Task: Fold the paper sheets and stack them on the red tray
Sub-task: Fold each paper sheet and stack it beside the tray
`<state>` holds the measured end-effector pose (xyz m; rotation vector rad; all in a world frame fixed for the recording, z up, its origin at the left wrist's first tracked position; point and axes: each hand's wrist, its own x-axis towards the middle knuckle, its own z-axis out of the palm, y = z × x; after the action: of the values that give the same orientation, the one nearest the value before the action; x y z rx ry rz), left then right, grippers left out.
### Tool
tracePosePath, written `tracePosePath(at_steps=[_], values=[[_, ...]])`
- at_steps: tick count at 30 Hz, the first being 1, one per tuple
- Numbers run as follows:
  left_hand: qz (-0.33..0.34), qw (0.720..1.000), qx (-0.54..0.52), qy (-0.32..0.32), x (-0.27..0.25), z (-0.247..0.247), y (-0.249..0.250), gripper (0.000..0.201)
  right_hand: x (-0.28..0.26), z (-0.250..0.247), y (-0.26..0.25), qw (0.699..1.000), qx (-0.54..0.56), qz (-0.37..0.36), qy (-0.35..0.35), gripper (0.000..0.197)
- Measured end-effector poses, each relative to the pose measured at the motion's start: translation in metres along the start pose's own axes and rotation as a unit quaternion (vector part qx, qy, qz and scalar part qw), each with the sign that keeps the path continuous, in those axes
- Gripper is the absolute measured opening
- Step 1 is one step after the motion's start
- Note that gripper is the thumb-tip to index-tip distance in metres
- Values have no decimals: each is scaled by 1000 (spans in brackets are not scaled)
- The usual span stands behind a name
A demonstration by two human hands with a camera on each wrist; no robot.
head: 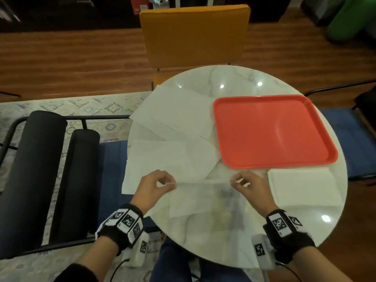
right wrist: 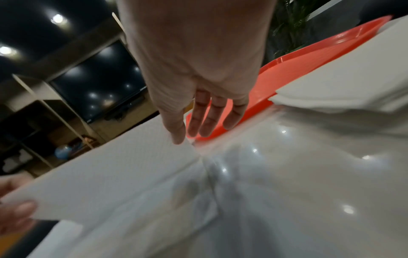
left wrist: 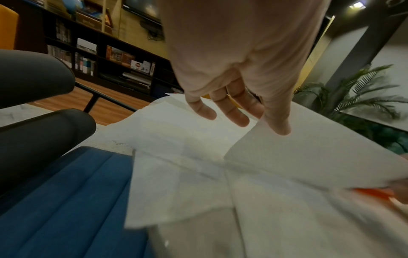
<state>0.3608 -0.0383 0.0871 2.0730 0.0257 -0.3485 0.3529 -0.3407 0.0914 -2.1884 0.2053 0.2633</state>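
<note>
Loose sheets (head: pixel 175 119) lie spread on the table's left w/ room to grab one at a time. My left hand (head: pixel 154 188) and right hand (head: pixel 247 187) each pinch a top corner of the near sheet (head: pixel 205 197), keeping the edge taut for a square fold. Red tray (head: pixel 272 131) sits bare, far right; folded stack (head: pixel 303 186) waits right, just beside its near rim.

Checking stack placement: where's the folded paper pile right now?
Head view: the folded paper pile sits on the table's near right, just in front of the red tray, right of the right hand.
</note>
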Motion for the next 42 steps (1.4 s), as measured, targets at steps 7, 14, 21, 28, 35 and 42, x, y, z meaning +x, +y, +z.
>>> tracePosePath(at_steps=[7,14,21,28,35,42], values=[[25,990,113,-77,-25,19,-27,17,-21,14,31,998,-55,10,-30,32],[39,951,265,-151,-27,21,-33,36,-18,15,37,975,-218,-31,-6,36],[45,915,392,-81,-17,65,-34,64,-15,84,-12,946,-271,-159,-75,51],[49,912,397,-89,-19,81,-60,78,-24,120,-12,902,-328,-132,-249,85],[32,901,422,-90,-16,82,-58,86,-19,75,31,914,-354,-53,-193,69],[33,911,403,-85,-17,83,-56,87,-16,50,38,910,-412,-16,-54,58]])
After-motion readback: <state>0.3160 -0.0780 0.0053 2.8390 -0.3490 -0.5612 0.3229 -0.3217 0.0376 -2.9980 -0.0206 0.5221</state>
